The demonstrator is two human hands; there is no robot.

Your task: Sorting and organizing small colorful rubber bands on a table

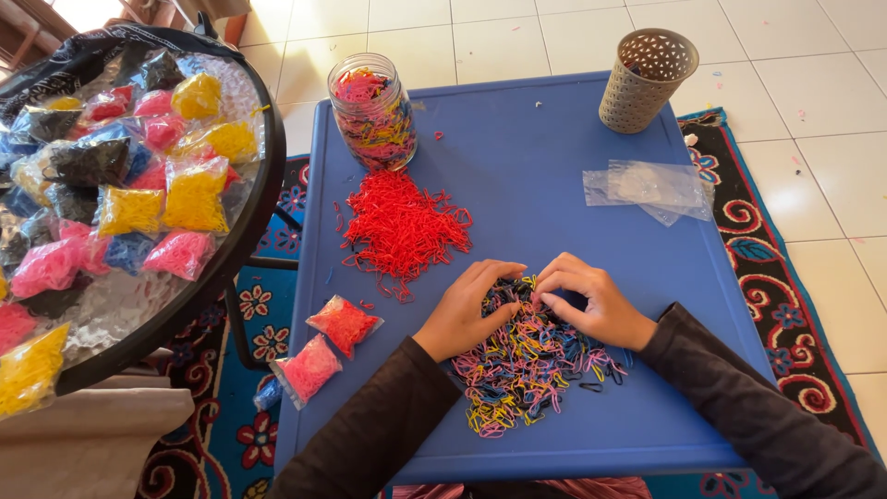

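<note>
Left hand (462, 314) and right hand (591, 300) rest curled on the mixed bands (522, 365), fingers pinching strands. Pile lies beneath them. Red bands (402, 226) beyond the left.

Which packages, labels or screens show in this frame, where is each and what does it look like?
Two filled packets: blue table's left edge, small clear bags, red and pink bands.
Empty bags: table's upper right, flat, clear.
Jar: table's top left, clear glass, multicoloured bands.
Packet heap: round tray at left, yellow, pink, blue, black.
No labels or screens visible.
</note>
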